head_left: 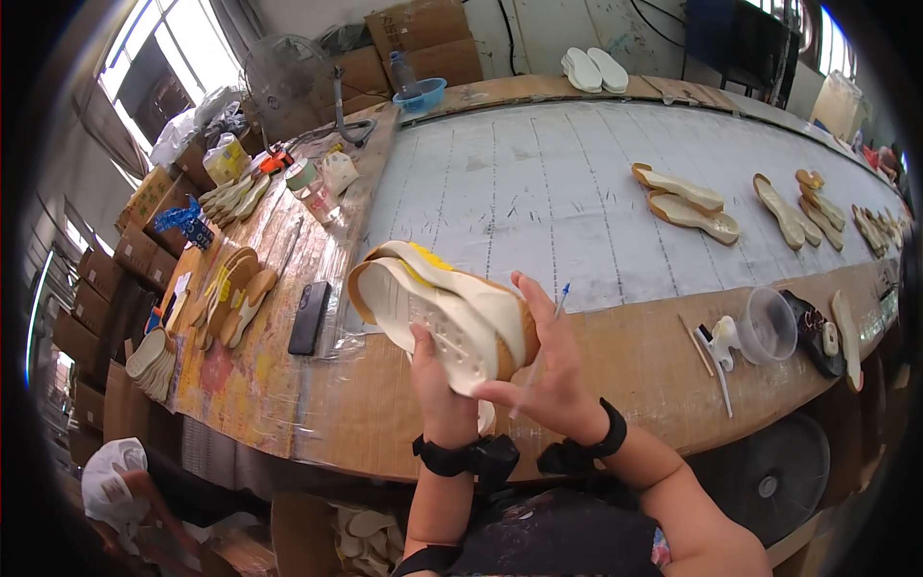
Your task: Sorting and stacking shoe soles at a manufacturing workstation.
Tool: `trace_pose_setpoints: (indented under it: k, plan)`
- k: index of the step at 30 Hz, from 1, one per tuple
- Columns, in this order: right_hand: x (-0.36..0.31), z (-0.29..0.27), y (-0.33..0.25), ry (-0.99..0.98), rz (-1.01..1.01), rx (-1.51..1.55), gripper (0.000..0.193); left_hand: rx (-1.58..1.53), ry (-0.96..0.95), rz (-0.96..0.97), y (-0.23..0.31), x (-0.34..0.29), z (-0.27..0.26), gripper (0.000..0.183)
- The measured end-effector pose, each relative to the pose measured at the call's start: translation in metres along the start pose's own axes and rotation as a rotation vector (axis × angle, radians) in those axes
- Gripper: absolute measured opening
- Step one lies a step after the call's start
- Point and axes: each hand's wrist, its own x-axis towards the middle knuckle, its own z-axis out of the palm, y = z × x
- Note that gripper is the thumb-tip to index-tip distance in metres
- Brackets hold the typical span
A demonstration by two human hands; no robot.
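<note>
Left hand [435,370] clamps the white shoe sole [437,317] above the desk [615,346]; right hand [553,380] pinches a thin brush against it, likely mid-gluing; next needs steady strokes

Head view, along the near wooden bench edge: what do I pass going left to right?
Stacked insoles → black phone → shoe sole held in both hands → small white brush → clear plastic cup → single sole at the far right.
</note>
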Motion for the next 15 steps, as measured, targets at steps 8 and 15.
trace_pose_setpoints:
  k: [8,15]
  plan:
    - [-0.049,-0.016,0.013,-0.228,0.128,0.487,0.068,-0.192,-0.444,-0.089,0.009,-0.021,-0.069,0.043]
    - [-0.065,-0.014,0.021,-0.281,0.066,0.507,0.060,0.131,-0.111,-0.114,0.018,-0.035,-0.041,0.046]
